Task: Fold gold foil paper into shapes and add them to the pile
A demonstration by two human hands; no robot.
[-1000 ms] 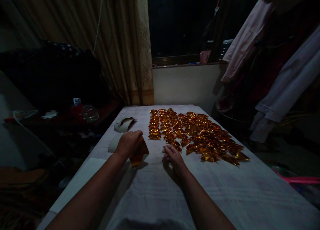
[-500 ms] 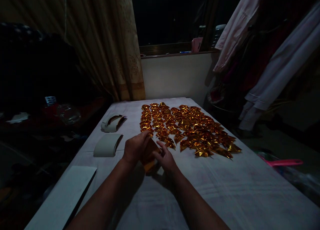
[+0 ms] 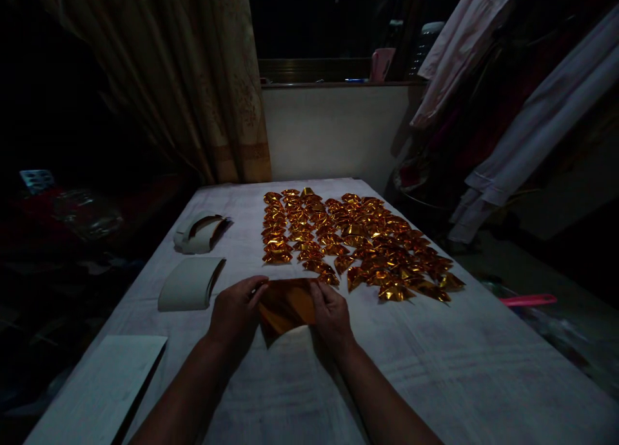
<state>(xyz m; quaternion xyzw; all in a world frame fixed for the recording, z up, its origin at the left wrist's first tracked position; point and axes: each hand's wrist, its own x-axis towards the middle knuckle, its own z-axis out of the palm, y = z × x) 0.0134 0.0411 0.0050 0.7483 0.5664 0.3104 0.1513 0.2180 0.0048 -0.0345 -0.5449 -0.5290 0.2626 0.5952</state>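
Gold sheet in left hand and right hand, its underside apparently mostly hidden

A bare left hand and bare right hand hold a gold foil sheet
Folded, shiny gold foil pieces lie beyond the sheet; a curved pale-grey paper stack rests to its left.

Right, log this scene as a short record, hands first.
Left hand: pinching the left edge of a shiny gold-orange foil sheet
Right hand: holding the sheet's right edge
Beyond hands: many folded, shiny gold foil pieces, spreading rightward
Table's left side: two curved, pale sheet-like pieces; nearer, a flat white rectangular panel
Surface: pale, faintly striped cloth
Windowsill: pink plastic-looking cup
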